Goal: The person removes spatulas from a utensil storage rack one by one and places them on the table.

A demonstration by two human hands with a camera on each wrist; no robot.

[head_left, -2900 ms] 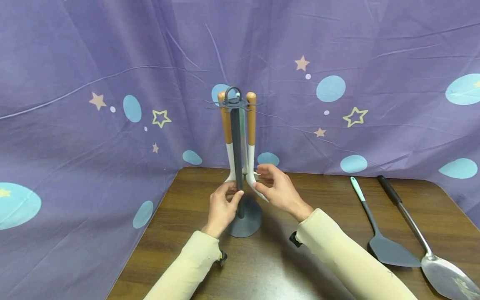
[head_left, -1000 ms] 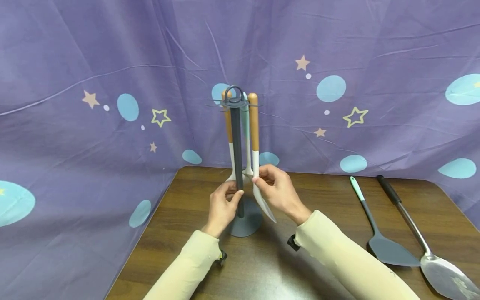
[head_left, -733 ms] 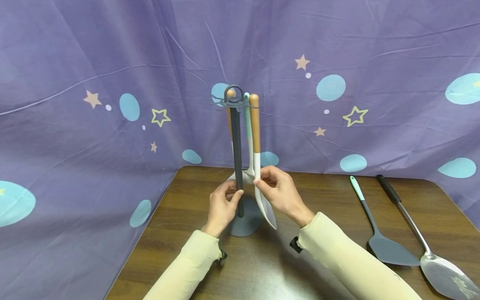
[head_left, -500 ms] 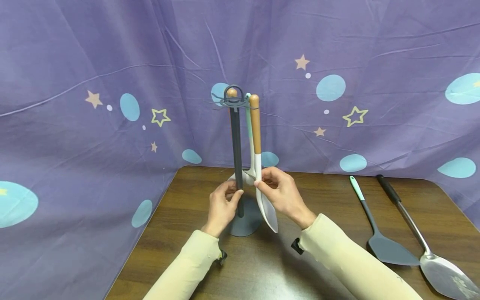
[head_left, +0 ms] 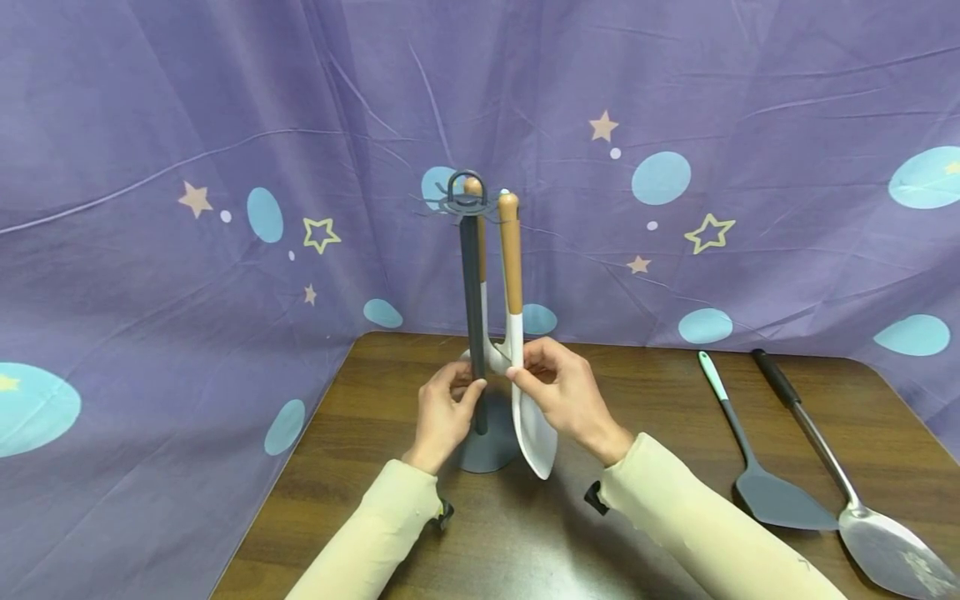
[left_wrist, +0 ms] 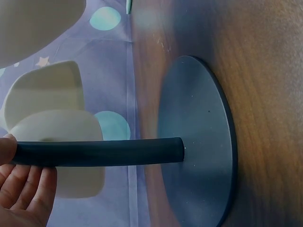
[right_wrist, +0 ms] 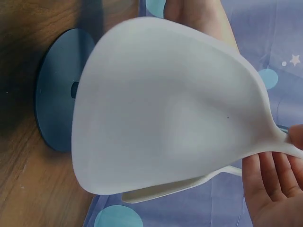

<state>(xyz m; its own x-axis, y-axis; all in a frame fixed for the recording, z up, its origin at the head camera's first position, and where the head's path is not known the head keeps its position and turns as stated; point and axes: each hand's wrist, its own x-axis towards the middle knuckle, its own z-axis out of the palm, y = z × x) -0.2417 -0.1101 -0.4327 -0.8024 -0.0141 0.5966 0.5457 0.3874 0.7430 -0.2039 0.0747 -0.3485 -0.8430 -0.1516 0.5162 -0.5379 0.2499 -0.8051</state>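
While my left hand (head_left: 442,417) is gripping the upright stand (head_left: 471,308), my right hand (head_left: 564,396) is pinching the wooden-handled spatula (head_left: 515,333) below its wood, just right of the stand; it is pointing blade-down, and whether the ring of hooks (head_left: 465,205) is bearing it I cannot tell. As I am judging it, the left grip should be bracing the stand firmly, the right guiding gently, sparing the second wooden handle (head_left: 482,258) showing behind the stand.

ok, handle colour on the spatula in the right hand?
The handle is light brown, like wood; it shows best in the head view.
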